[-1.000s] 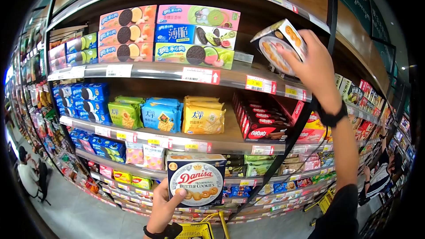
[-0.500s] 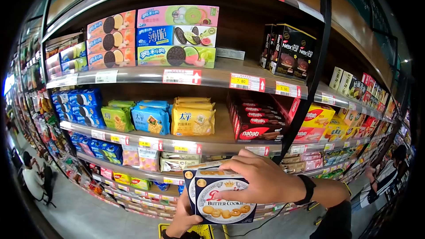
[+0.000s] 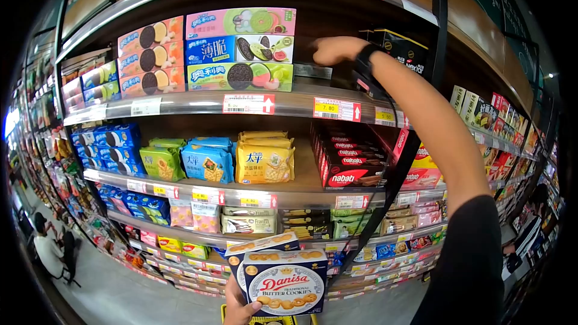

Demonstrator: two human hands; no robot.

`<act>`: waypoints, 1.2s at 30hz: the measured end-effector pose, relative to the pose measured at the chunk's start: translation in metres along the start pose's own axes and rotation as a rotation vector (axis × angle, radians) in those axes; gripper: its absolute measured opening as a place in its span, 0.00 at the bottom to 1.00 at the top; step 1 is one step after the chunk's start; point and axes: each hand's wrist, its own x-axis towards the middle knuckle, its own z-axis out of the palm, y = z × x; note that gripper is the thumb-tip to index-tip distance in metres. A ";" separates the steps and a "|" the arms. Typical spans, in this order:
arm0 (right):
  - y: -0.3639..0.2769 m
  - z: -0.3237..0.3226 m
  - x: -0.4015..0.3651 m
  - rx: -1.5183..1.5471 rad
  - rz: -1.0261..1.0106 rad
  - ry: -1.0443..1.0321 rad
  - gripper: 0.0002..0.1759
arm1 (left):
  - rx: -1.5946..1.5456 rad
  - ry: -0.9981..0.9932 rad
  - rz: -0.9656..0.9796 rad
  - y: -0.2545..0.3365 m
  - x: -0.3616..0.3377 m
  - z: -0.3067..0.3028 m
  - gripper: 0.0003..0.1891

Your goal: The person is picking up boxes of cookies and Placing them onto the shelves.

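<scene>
My left hand (image 3: 238, 306) is wrapped round the lower left side of a dark blue box of Danisa butter cookies (image 3: 286, 283), low in front of the shelves. A second dark blue box (image 3: 265, 243) stands behind it, partly covered. My right hand (image 3: 338, 52) reaches into the upper shelf, in the gap between the stacked Oreo boxes (image 3: 239, 78) and the black Nextar boxes (image 3: 403, 49). Its fingers are blurred and partly hidden, and whether they hold anything does not show. The right forearm crosses in front of the shelf post.
Below the upper shelf edge (image 3: 295, 103) lie yellow cracker packs (image 3: 265, 159), blue packs (image 3: 208, 161) and nabati boxes (image 3: 352, 165). Under the boxes is a yellow basket (image 3: 271, 320). A person (image 3: 53, 247) sits in the left aisle; another is at the far right.
My right hand has left the cookie box and gone up into the upper shelf. The boxes in my left hand have shifted slightly left and down, and their fronts now show more fully.
</scene>
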 end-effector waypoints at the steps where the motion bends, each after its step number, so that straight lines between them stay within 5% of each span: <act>1: 0.012 0.008 0.020 -0.017 -0.038 -0.109 0.34 | -0.010 0.065 0.039 -0.001 -0.007 -0.002 0.59; 3: 0.004 0.014 0.027 -0.097 0.008 -0.145 0.32 | -0.004 0.139 0.053 -0.003 -0.015 -0.015 0.58; 5: 0.012 0.030 0.046 -0.185 -0.108 -0.122 0.32 | -0.031 -0.055 0.123 -0.005 -0.014 -0.030 0.49; 6: 0.014 0.034 0.050 -0.231 -0.073 -0.159 0.31 | -0.063 0.055 0.022 0.000 -0.021 -0.031 0.60; 11: 0.006 0.010 0.022 -0.097 -0.136 -0.243 0.23 | -0.123 0.182 0.007 -0.011 -0.031 -0.050 0.59; 12: 0.000 0.002 0.003 0.155 -0.003 -0.137 0.26 | -0.148 0.205 -0.015 -0.011 -0.031 -0.049 0.59; 15: 0.020 0.012 0.034 0.188 0.122 0.061 0.29 | -0.184 0.216 -0.036 -0.015 -0.026 -0.050 0.60; 19: 0.057 0.055 0.092 -0.040 -0.060 -0.261 0.32 | -0.129 0.207 -0.044 -0.008 -0.021 -0.043 0.59; 20: 0.024 0.044 0.067 -0.243 0.048 -0.297 0.35 | -0.105 0.204 -0.068 -0.006 -0.024 -0.044 0.59; 23: 0.033 0.041 0.062 -0.062 0.008 -0.240 0.38 | -0.060 0.176 -0.022 -0.009 -0.031 -0.047 0.58; 29: 0.028 -0.029 0.019 0.338 0.115 -0.358 0.28 | -0.142 0.205 -0.037 -0.018 -0.027 -0.049 0.61; 31: 0.024 -0.034 0.008 0.415 0.082 -0.388 0.33 | -0.143 0.195 -0.035 -0.022 -0.026 -0.053 0.61; 33: 0.020 -0.021 0.008 0.291 0.131 -0.194 0.39 | -0.131 0.215 -0.063 -0.018 -0.027 -0.052 0.60; 36: 0.020 0.001 0.006 0.272 0.201 -0.396 0.60 | -0.075 0.168 -0.053 -0.018 -0.025 -0.056 0.57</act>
